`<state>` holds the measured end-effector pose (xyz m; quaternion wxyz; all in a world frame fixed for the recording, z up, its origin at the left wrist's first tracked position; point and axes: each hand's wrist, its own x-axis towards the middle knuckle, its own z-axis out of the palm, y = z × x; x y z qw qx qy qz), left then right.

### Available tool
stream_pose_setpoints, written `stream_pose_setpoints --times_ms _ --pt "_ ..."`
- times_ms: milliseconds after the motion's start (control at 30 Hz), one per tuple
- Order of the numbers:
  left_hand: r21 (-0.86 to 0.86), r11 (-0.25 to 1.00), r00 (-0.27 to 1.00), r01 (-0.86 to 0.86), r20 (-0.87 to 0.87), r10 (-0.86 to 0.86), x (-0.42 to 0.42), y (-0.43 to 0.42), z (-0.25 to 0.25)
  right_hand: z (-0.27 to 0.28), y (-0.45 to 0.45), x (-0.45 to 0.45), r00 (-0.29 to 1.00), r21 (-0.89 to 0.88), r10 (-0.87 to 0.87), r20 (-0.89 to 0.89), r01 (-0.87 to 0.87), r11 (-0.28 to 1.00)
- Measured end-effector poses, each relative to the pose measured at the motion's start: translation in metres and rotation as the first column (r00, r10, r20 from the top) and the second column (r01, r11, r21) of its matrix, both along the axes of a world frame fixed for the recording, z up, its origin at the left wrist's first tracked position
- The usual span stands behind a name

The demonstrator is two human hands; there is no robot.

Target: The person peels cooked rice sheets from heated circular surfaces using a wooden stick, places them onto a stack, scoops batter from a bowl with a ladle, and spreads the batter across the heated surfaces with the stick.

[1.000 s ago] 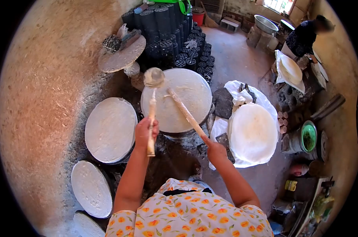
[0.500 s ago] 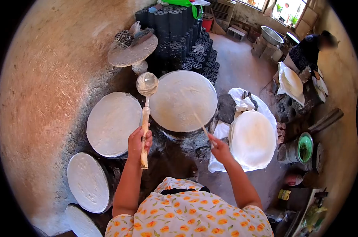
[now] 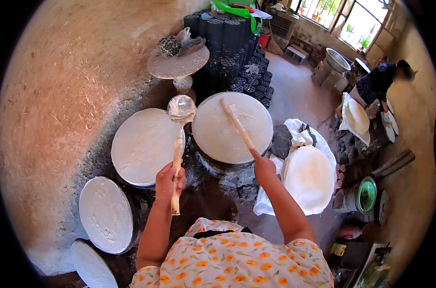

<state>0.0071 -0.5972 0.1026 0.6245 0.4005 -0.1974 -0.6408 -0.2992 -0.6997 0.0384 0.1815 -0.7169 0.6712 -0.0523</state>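
My left hand is closed round the wooden handle of a ladle. The ladle is upright, its bowl smeared with pale batter, between two round griddles. Wrapped round a wooden scraper is my right hand. The scraper reaches over the middle griddle, which has a thin white layer on it; whether it touches the layer I cannot tell. Beside it stands the left griddle, also coated white. Right of my right hand, a stack of thin round flatbreads lies on white sheeting.
Two more white-coated griddles curve round on my left by the wall. Black coal briquettes are piled behind, next to a round lid. At far right another person bends over flatbreads. A green basin stands below.
My right hand has swung the scraper, and its blade now shows broad over the middle griddle. The left hand keeps the ladle in nearly the same place. The view has shifted slightly.
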Motion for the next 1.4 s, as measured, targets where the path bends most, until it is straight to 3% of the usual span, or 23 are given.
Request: stream_pose_setpoints --times_ms 67,167,433,500,600,667,700,767,800,833,900,1033,1100,1167,1233,1400 --pt "0.001 1.000 1.000 -0.002 0.007 0.002 0.006 0.006 -0.002 -0.020 -0.026 0.011 0.983 0.104 0.014 -0.182 0.006 0.995" --pt "0.000 1.000 1.000 -0.004 0.029 0.004 0.015 0.018 0.000 -0.016 -0.050 0.024 0.965 0.122 -0.048 -0.259 0.081 0.989" --pt "-0.035 0.997 0.997 -0.071 0.035 0.072 0.048 0.048 -0.006 -0.007 -0.038 0.000 0.930 0.095 -0.085 -0.358 0.127 0.987" --pt "-0.030 0.995 0.995 -0.098 0.024 0.099 0.055 0.055 -0.006 -0.010 -0.027 -0.018 0.947 0.053 -0.112 -0.302 0.135 0.989" --pt "-0.030 0.995 0.993 -0.094 0.066 0.096 0.064 0.066 -0.005 -0.017 -0.009 -0.048 0.916 0.056 -0.224 -0.333 0.256 0.965" --pt "-0.024 0.995 0.992 -0.098 0.080 0.100 0.068 0.071 0.000 -0.006 0.024 -0.063 0.958 -0.035 -0.236 -0.160 0.233 0.972" --pt "-0.010 0.995 0.990 -0.103 0.096 0.103 0.068 0.074 0.000 -0.014 0.030 -0.074 0.959 -0.038 -0.231 -0.166 0.228 0.973" --pt "-0.030 0.993 0.992 -0.110 0.065 0.112 0.069 0.073 -0.004 -0.034 0.035 -0.084 0.920 -0.218 -0.209 0.331 0.290 0.932" --pt "-0.018 0.993 0.992 -0.112 0.059 0.113 0.069 0.073 0.000 -0.043 0.033 -0.079 0.850 -0.209 -0.254 0.461 0.383 0.900" --pt "-0.006 0.993 0.991 -0.121 0.055 0.121 0.069 0.073 0.005 -0.052 0.028 -0.074 0.853 -0.205 -0.238 0.464 0.365 0.908" --pt "-0.010 0.986 0.985 -0.168 0.038 0.169 0.070 0.075 0.014 -0.036 0.036 -0.031 0.834 -0.016 -0.302 0.462 0.349 0.937" --pt "-0.080 0.943 0.945 -0.323 0.020 0.326 0.077 0.101 0.036 -0.027 0.055 0.022 0.841 0.091 0.079 0.535 -0.151 0.984" --pt "-0.122 0.903 0.907 -0.412 0.041 0.419 0.082 0.126 0.049 -0.029 0.053 0.037 0.792 -0.031 0.251 0.556 -0.282 0.959" --pt "-0.117 0.832 0.826 -0.543 0.105 0.553 0.084 0.161 0.061 -0.025 0.040 0.054 0.787 0.002 0.286 0.546 -0.342 0.940" --pt "-0.141 0.721 0.701 -0.679 0.166 0.693 0.081 0.203 0.069 -0.027 0.027 0.075 0.672 -0.180 0.451 0.587 -0.435 0.882" --pt "-0.211 0.315 0.249 -0.925 0.286 0.925 0.033 0.330 0.092 -0.046 0.004 0.136 0.487 -0.186 0.624 0.612 -0.677 0.712"
